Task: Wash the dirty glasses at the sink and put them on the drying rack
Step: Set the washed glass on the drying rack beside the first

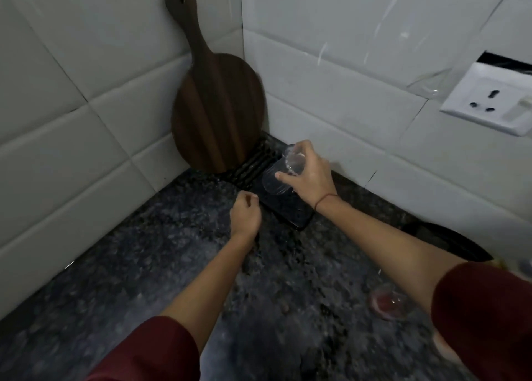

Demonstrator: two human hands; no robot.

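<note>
At the back corner of the dark speckled counter [144, 251], where two white tiled walls [331, 72] meet, the right hand [309, 173] grasps a clear glass [276, 183] by its upper end, fingers and thumb curled round it. The glass is tilted, its long axis running from upper right by the fingers down to lower left, with the lower end over the flat part of the black drying rack [290, 210]. Whether it touches the rack, and which end is the mouth, cannot be told through the blur. The left hand [244, 215] is clenched on nothing, just beside the rack's near edge. A round wooden cutting board [216, 113] leans upright in the corner, handle up, its foot on the rack's ridged end. A second glass [387, 301] with a reddish tint sits on the counter near the right sleeve, well apart from the rack. A white wall socket [489, 104] is set in the right wall
</note>
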